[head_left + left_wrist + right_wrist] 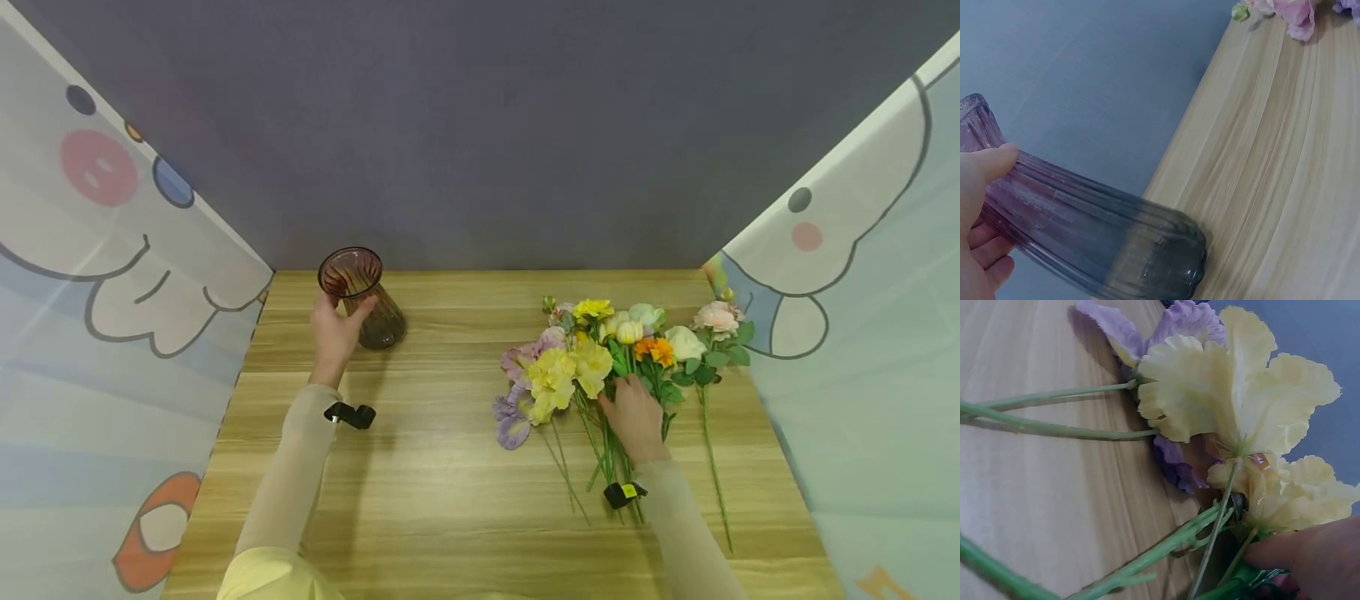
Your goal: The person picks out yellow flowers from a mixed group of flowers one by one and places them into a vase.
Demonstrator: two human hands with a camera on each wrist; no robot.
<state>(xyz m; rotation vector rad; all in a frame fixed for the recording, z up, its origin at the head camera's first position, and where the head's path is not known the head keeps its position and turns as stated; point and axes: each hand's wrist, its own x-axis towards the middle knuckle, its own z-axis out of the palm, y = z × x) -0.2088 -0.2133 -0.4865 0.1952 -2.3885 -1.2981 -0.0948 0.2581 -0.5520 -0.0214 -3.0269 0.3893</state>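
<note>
My left hand (335,333) grips a ribbed purple-grey glass vase (384,321) just below its flared rim, thumb on one side and fingers round the other. In the left wrist view the vase (1097,219) shows nothing inside, and its base is at the tabletop. Over at the right, my right hand (636,418) reaches into a pile of artificial flowers and holds green stems (611,450) just below the blooms. Its thumb (1297,550) lies against a stem under a yellow flower (1291,494); the other fingertips are hidden by blooms and leaves.
Purple irises (513,421) lie at the pile's left side, with orange blooms (655,351) and white ones on its right. One pale pink flower (717,320) lies apart with its long stem. A grey panel (480,142) stands behind the wooden table (450,500), and printed cloth walls flank it.
</note>
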